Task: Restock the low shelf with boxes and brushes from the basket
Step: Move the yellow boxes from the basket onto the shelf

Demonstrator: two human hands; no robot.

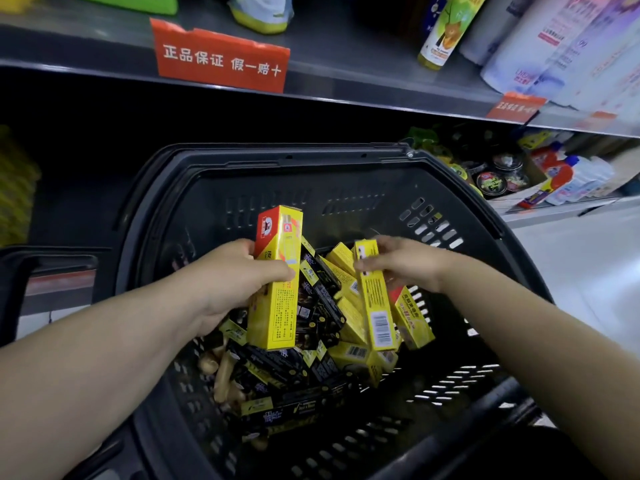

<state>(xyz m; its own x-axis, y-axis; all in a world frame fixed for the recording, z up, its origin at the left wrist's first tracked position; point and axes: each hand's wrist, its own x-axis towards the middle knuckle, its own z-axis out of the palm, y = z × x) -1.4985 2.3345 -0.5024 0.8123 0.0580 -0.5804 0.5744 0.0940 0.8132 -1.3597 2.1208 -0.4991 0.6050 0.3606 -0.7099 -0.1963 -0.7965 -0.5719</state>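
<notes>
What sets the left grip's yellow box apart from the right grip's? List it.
Face: the yellow cardboard box with a red top panel shows small print; the slimmer yellow cardboard box shows a barcode.
Hold: the left grip wraps the first at mid-length; the right grip pinches the second near its top.
Height: the first reaches higher than the second.
Shared: both yellow, roughly upright, over the black plastic basket.

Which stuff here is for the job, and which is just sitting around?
For the job: left hand holding tall yellow box; right hand holding slim yellow box; black boxes; brushes; basket.
Just sitting around: red sign; upper-shelf bottles; round tins.
</notes>
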